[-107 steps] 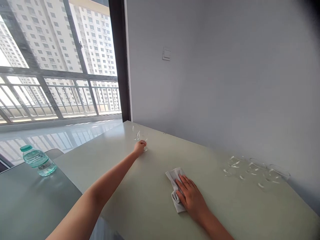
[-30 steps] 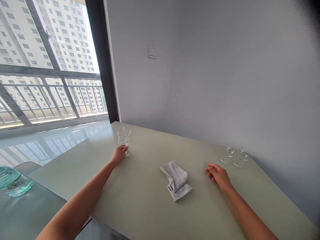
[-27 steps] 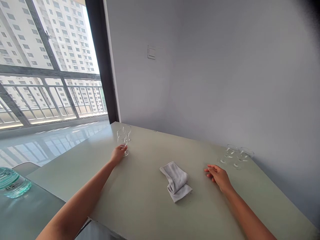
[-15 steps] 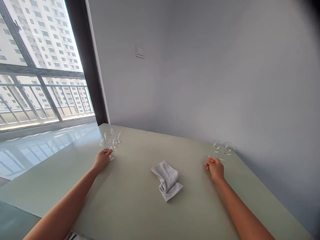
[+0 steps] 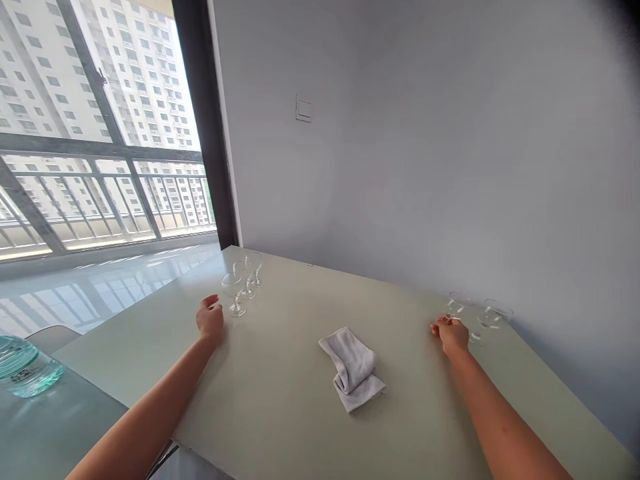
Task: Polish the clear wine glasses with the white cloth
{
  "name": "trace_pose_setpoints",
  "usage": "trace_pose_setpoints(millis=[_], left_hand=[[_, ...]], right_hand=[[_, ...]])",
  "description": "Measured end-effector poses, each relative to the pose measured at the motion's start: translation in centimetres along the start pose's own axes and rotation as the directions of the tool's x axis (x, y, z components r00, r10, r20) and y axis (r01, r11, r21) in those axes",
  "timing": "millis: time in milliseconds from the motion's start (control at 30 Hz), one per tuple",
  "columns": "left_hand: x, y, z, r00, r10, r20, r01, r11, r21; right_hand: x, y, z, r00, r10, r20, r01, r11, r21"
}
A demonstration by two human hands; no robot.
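Observation:
Three clear stemmed glasses stand upright in a slanting row at the far left of the table, the nearest being a wine glass [image 5: 232, 287]. My left hand [image 5: 210, 320] is just left of that glass, apart from it, with fingers loosely bent and nothing in them. On the right, my right hand [image 5: 454, 337] has its fingers closed low at another wine glass [image 5: 459, 307]; the hand hides the glass's stem and foot. One more wine glass [image 5: 495, 315] stands just right of it. A folded grey cloth [image 5: 353, 367] lies between my hands.
The pale table [image 5: 280, 400] meets a grey wall [image 5: 450, 167] at the back and right. At lower left, a blue-green transparent container [image 5: 33, 373] stands on a lower surface. A window with railings is beyond the table's left side.
My left hand has let go of the nearest left glass and drawn back to its left. My right hand stays by the right glasses. The view has turned slightly left.

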State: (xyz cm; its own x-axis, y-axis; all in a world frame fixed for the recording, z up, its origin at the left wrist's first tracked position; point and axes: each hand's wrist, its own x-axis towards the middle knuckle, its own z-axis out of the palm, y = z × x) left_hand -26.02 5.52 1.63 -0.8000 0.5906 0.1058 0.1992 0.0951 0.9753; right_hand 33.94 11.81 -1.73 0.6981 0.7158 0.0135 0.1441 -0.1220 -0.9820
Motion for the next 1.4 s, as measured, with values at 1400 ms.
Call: trace_pose_setpoints(millis=[1400], left_hand=[[-2.2, -0.3, -3.9, 0.917, 0.088, 0.390, -0.217, 0.929, 0.299]], right_hand=[[-2.4, 1.0, -5.0, 0.964, -0.243, -0.105, 0.191, 0.914, -0.357]])
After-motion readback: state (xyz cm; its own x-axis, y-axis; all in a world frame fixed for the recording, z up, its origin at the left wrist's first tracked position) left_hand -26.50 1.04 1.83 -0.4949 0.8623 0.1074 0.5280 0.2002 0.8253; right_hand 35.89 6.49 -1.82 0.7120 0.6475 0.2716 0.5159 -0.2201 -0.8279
